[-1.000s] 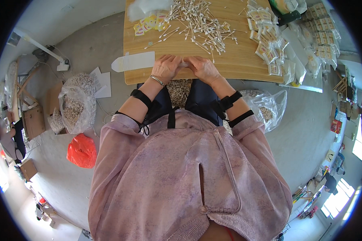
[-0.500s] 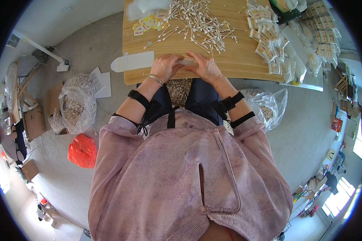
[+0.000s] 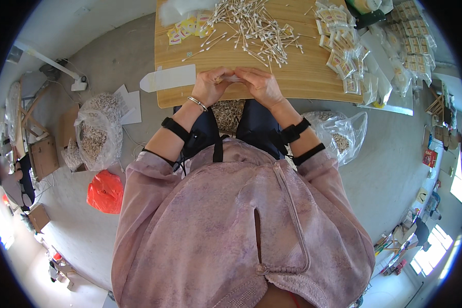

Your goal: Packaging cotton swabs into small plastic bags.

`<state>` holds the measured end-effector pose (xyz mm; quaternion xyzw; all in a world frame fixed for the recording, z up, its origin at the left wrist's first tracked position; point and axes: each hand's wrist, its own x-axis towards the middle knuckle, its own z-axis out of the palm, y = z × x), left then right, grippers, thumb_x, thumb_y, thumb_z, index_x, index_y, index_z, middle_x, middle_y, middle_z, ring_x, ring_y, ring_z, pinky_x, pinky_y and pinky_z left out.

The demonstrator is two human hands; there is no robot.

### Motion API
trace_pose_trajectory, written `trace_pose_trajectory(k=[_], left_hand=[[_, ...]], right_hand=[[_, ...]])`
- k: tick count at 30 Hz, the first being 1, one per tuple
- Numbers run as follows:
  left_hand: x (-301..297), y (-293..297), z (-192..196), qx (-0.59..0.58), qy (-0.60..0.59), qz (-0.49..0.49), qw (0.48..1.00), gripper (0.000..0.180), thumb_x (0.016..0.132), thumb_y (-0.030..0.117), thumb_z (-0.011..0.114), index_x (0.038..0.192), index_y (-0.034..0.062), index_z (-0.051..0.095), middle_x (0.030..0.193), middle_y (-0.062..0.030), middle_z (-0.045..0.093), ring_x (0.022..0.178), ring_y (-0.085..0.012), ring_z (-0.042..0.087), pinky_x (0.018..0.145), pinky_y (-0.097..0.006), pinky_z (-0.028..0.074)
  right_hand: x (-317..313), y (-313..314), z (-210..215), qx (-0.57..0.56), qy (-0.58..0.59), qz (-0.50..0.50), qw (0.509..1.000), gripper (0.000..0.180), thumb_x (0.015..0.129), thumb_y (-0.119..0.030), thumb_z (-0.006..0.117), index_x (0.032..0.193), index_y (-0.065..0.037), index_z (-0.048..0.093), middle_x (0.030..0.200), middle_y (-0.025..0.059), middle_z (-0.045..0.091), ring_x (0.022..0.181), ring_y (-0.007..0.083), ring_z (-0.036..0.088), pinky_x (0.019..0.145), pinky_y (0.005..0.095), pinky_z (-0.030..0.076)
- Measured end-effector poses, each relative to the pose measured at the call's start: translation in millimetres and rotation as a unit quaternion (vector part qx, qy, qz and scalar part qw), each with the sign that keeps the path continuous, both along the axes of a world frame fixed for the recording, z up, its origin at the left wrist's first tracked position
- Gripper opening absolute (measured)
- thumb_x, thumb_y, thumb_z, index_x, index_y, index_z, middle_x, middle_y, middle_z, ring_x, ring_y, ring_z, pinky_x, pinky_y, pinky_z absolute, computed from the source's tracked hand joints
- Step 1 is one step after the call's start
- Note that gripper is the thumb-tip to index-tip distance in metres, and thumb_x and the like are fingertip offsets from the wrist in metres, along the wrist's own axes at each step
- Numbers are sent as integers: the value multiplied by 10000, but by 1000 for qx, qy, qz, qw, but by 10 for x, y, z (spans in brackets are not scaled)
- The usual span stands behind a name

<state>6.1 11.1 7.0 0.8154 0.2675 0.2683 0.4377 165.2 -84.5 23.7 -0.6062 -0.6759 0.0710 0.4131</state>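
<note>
My left hand (image 3: 210,86) and my right hand (image 3: 262,85) meet above the table's near edge, fingers bent inward and fingertips nearly touching. Between them they pinch a small pale packet (image 3: 234,79), mostly hidden by the fingers; its contents cannot be made out. Beyond the hands lies a loose heap of cotton swabs (image 3: 259,28) on the wooden table (image 3: 303,77). Left of my left hand, a white strip of card (image 3: 169,78) sticks out past the table's left edge. Yellow-and-white small packets (image 3: 186,31) lie farther back on the left.
Filled clear packets (image 3: 341,49) are piled at the table's right, with more bagged packs (image 3: 413,41) beyond. Clear bags of swabs stand on the floor at left (image 3: 95,136) and right (image 3: 341,136). A red plastic bag (image 3: 106,192) sits at left. Another person (image 3: 16,177) is far left.
My fingers have closed in around the small packet, so less of it shows. The right hand's raised fingers have come down toward the left hand.
</note>
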Motion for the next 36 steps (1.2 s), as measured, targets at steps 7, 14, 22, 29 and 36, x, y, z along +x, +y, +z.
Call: trace_pose_trajectory(k=[7, 14, 22, 29, 36], left_hand=[[-46, -123, 31, 11, 21, -3, 1000, 182, 754, 66, 686, 931, 73, 645, 863, -108, 678, 798, -248, 671, 679, -302, 533], [-24, -128, -52, 52, -30, 4, 998, 167, 778, 86, 667, 945, 71, 658, 886, -88, 682, 792, -254, 669, 676, -302, 537], [-9, -168, 16, 101, -38, 44, 993, 152, 792, 83, 652, 944, 77, 645, 858, -87, 683, 755, -246, 672, 633, -311, 539], [-20, -191, -54, 58, -45, 60, 995, 123, 808, 102, 653, 928, 75, 650, 854, -98, 682, 759, -253, 673, 627, -303, 535], [71, -188, -66, -83, -38, 75, 993, 124, 854, 122, 622, 943, 42, 655, 895, -95, 695, 796, -181, 682, 669, -270, 524]], right_hand=[[22, -112, -138, -14, -24, -10, 1000, 238, 748, -72, 646, 985, -82, 665, 960, 82, 672, 875, 258, 643, 733, 340, 529], [-24, -78, -92, -50, 72, -24, 996, 239, 718, -76, 701, 954, -65, 667, 933, 79, 673, 869, 246, 642, 727, 336, 525], [-99, -106, -40, 23, 14, -44, 999, 191, 707, -69, 705, 894, -87, 672, 866, 74, 675, 785, 243, 648, 664, 315, 529], [-115, -46, -134, -36, 114, -44, 992, 80, 752, -68, 682, 830, -83, 668, 852, 73, 673, 820, 266, 634, 699, 342, 510], [-72, 48, -280, -138, 276, -66, 949, 72, 776, -133, 691, 812, -75, 668, 813, 58, 648, 856, 229, 573, 744, 318, 457]])
